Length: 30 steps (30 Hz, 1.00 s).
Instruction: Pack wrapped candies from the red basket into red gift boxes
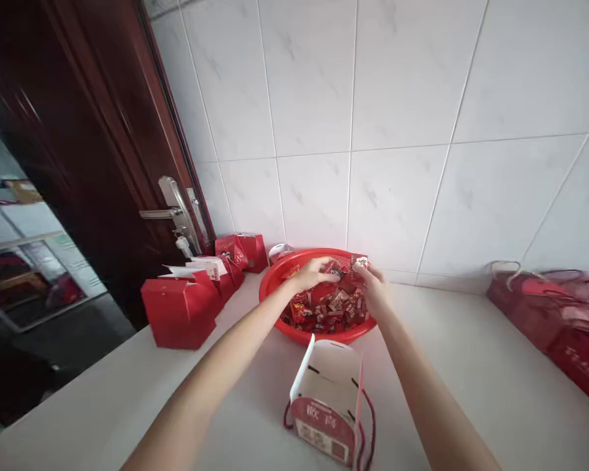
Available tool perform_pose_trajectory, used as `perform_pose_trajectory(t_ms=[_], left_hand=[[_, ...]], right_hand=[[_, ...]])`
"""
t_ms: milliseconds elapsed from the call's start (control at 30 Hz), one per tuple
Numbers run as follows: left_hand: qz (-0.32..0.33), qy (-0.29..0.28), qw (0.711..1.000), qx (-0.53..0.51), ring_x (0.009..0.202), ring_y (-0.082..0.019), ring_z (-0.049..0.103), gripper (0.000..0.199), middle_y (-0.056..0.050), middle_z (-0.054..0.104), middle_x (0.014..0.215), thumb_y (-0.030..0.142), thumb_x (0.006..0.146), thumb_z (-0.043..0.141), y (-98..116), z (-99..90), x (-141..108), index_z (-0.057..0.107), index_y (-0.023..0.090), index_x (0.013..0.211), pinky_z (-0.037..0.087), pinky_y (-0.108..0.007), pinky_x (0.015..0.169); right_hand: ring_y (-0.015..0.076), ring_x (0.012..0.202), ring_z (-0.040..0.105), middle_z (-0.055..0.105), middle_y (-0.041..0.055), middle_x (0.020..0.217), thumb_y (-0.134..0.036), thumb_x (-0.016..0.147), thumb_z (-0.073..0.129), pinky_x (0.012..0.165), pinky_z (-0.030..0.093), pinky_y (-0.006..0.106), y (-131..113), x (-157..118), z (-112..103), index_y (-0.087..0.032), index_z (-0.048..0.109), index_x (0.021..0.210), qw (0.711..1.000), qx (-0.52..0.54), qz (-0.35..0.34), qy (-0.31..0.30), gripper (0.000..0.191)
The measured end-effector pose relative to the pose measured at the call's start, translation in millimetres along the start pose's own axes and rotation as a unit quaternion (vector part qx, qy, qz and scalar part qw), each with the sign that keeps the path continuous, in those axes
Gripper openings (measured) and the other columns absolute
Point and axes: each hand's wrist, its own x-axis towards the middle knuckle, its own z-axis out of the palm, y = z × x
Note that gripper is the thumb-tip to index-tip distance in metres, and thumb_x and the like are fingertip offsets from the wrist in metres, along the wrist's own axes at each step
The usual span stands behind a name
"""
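Note:
A red plastic basket (267,288) holds many small wrapped candies (331,307), mostly red, some with yellow or pale print. My left hand (314,273) reaches over its left side, thumb and fingers apart, with wrappers showing in the gap. At the basket's right side, my right hand (374,288) pinches a small red packet (360,261) with a white label, its contents hidden. In front of the basket stands an open carton box (324,425), white inside and red with print outside, with dark red cord handles on its sides.
Several red gift boxes (177,314) stand at the left along the counter (255,418). Red bags with cords (559,327) lie at the right edge. A tiled wall (397,131) rises behind. A dark wooden door (112,131) with a metal handle is at the left.

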Motion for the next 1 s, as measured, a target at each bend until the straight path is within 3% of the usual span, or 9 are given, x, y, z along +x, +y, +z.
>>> perform_pose_trajectory(t_ms=[167,333,433,567,733,867,1000], left_hand=[[0.026,0.009,0.999,0.027,0.107,-0.025,0.063,0.036,-0.005,0.074,0.112,0.032,0.080,0.074,2,4.4,-1,0.072,0.019,0.114,0.045,-0.040,0.099],[0.015,0.033,0.999,0.039,0.110,-0.025,0.062,0.045,-0.007,0.071,0.117,0.031,0.076,0.079,-6,7.2,2,0.068,0.019,0.118,0.047,-0.038,0.097],[-0.031,-0.026,0.993,0.108,0.109,-0.025,0.064,0.059,-0.009,0.068,0.120,0.029,0.075,0.079,-14,9.2,3,0.060,0.018,0.130,0.049,-0.036,0.092],[-0.092,-0.132,0.947,0.278,0.102,-0.025,0.066,0.048,-0.009,0.070,0.113,0.028,0.078,0.076,-21,13.5,1,0.064,0.016,0.123,0.049,-0.032,0.085],[-0.099,-0.186,0.908,0.363,0.087,-0.023,0.067,0.025,-0.003,0.072,0.093,0.021,0.076,0.071,-21,22.3,-2,0.071,0.021,0.101,0.047,-0.028,0.074],[-0.107,-0.182,0.877,0.431,0.091,-0.026,0.067,0.020,-0.006,0.072,0.100,0.023,0.073,0.073,-15,29.0,-2,0.071,0.022,0.093,0.048,-0.029,0.074],[-0.131,-0.134,0.851,0.491,0.101,-0.031,0.068,0.016,-0.010,0.073,0.103,0.021,0.077,0.067,-11,32.8,-2,0.072,0.021,0.093,0.051,-0.038,0.085]], right_hand=[[0.0222,0.090,0.067,0.075,0.0011,0.088,-0.041,0.056,0.085,0.073,0.058,0.031,-8,-7,1,-0.023,0.076,0.076,0.998,-0.014,0.021,-0.051,0.029],[0.0203,0.076,0.066,0.073,0.0022,0.077,-0.039,0.053,0.085,0.066,0.057,0.030,-9,-8,1,-0.021,0.074,0.069,0.998,-0.023,0.026,-0.057,0.027],[0.0173,0.065,0.063,0.070,0.0003,0.068,-0.041,0.053,0.085,0.062,0.055,0.030,-5,-4,0,-0.020,0.071,0.066,1.000,-0.019,0.010,-0.020,0.028],[0.0147,0.059,0.059,0.064,-0.0029,0.060,-0.041,0.055,0.081,0.061,0.053,0.029,-3,0,1,-0.021,0.066,0.062,0.999,-0.005,-0.009,0.033,0.026],[0.0148,0.063,0.059,0.065,-0.0034,0.063,-0.037,0.056,0.077,0.062,0.053,0.027,-5,-2,4,-0.021,0.064,0.061,0.998,0.004,-0.010,0.058,0.021],[0.0153,0.064,0.060,0.065,-0.0033,0.063,-0.036,0.056,0.075,0.061,0.053,0.027,-5,-3,6,-0.021,0.062,0.063,0.998,0.009,-0.007,0.069,0.020],[0.0155,0.064,0.060,0.065,-0.0030,0.066,-0.037,0.058,0.072,0.059,0.053,0.027,-4,-3,5,-0.021,0.062,0.067,0.996,0.013,-0.008,0.083,0.020]])
